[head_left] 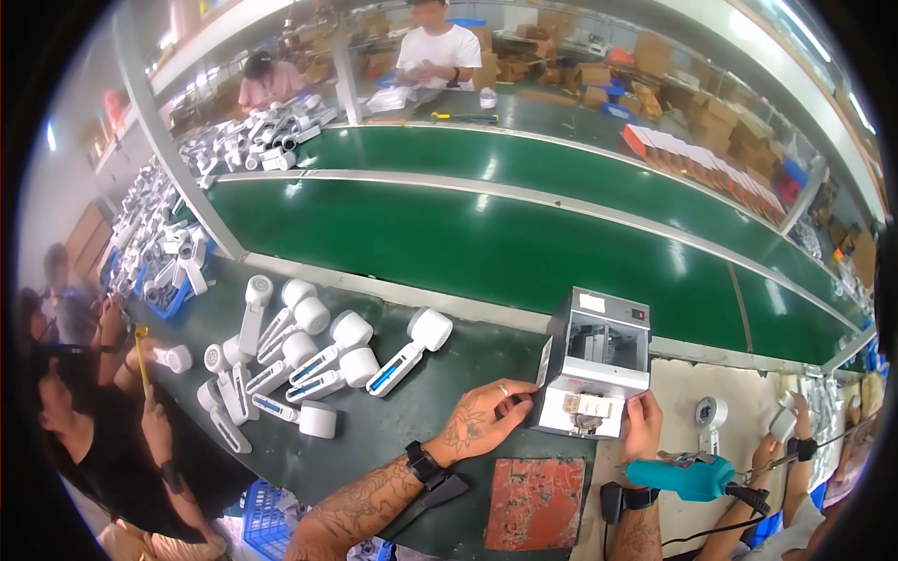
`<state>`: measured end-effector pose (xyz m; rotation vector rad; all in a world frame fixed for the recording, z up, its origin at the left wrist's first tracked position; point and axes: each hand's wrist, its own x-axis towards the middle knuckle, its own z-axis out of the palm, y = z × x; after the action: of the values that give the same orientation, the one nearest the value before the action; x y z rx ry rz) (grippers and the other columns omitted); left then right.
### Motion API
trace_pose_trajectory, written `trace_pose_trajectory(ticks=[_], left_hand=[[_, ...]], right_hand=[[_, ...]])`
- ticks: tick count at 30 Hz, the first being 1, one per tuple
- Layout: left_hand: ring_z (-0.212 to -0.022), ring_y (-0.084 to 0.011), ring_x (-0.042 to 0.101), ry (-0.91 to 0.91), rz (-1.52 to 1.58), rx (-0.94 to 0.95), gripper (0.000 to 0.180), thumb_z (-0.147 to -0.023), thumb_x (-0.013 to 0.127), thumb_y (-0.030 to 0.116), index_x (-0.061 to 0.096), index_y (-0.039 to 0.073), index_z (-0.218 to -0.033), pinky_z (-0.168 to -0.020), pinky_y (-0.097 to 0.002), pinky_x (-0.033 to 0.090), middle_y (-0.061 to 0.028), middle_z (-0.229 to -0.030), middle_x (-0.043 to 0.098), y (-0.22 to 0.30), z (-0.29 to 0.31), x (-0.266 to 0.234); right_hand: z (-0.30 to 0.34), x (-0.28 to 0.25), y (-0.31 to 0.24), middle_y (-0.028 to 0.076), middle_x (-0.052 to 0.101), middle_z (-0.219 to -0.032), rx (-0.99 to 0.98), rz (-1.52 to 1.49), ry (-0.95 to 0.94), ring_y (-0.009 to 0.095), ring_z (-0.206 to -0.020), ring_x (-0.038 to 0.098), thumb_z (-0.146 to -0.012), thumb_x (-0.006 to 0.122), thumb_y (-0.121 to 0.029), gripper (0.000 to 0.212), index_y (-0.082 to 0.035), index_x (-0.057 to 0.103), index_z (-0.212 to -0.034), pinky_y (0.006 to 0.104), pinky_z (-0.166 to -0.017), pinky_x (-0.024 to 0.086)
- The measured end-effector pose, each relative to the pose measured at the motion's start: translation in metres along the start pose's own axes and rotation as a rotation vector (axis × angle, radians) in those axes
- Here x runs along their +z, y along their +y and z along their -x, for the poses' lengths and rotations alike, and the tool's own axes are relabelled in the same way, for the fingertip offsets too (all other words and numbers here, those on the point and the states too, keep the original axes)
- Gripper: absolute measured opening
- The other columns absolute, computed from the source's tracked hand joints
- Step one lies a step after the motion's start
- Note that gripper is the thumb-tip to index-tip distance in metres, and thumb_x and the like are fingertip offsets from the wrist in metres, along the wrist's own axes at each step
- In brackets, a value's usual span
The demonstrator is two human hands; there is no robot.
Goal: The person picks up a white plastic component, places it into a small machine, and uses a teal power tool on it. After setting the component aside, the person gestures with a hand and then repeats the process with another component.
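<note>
A grey box-shaped screw feeder (608, 327) with a clear window and a red switch stands on the bench in front of me. Its white front holds a small metal block (588, 406). My left hand (482, 419), fingers curled, grips the feeder's left lower side. At its right front corner, my right hand (642, 425) holds on with bent fingers, partly hidden by the housing. A teal electric screwdriver (681, 475) with a cord hangs just in front of my right wrist. Left of the feeder lie several white handheld devices (339, 360) with round heads, some with blue strips.
A worn red mat (535, 503) lies at the near bench edge. Green conveyor belts (449, 229) run behind. More devices pile up in a blue basket (166, 297). A co-worker in black (117, 439) works at left; another person's hand (784, 421) is at right.
</note>
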<state>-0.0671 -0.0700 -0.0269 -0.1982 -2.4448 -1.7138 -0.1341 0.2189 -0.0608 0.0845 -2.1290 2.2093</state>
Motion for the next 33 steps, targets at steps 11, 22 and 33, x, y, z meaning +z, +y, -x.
trace_pose_trajectory(ticks=[11, 22, 33], left_hand=[[-0.076, -0.0158, 0.066, -0.020, -0.058, -0.003, 0.029, -0.098, 0.066, 0.015, 0.068, 0.008, -0.125, -0.075, -0.0302, 0.055, -0.0078, -0.093, 0.071, -0.001, 0.003, -0.003], [-0.082, -0.0141, 0.068, 0.118, 0.327, -0.032, 0.038, -0.103, 0.060, 0.012, 0.054, 0.001, -0.139, -0.075, -0.0283, 0.057, -0.0113, -0.119, 0.070, -0.009, -0.004, -0.002], [-0.089, -0.0204, 0.062, 0.388, 1.060, 0.346, 0.060, -0.107, 0.045, 0.035, 0.036, -0.002, -0.154, -0.079, -0.0334, 0.051, -0.0223, -0.150, 0.051, 0.123, -0.042, -0.089]], right_hand=[[-0.002, 0.000, 0.005, -0.003, 0.057, -0.077, -0.010, 0.017, 0.019, 0.006, -0.070, 0.047, -0.103, 0.059, -0.019, 0.019, -0.004, 0.061, -0.092, 0.0242, -0.061, 0.038], [-0.008, -0.012, 0.016, -0.002, 0.057, -0.077, -0.040, 0.019, -0.034, 0.007, -0.070, 0.050, -0.103, 0.059, -0.018, 0.018, -0.004, 0.059, -0.093, 0.0244, -0.061, 0.040], [0.001, 0.003, -0.003, -0.003, 0.056, -0.081, 0.026, -0.006, 0.007, 0.005, -0.075, 0.048, -0.104, 0.056, -0.015, 0.016, -0.004, 0.059, -0.093, 0.0239, -0.066, 0.039]])
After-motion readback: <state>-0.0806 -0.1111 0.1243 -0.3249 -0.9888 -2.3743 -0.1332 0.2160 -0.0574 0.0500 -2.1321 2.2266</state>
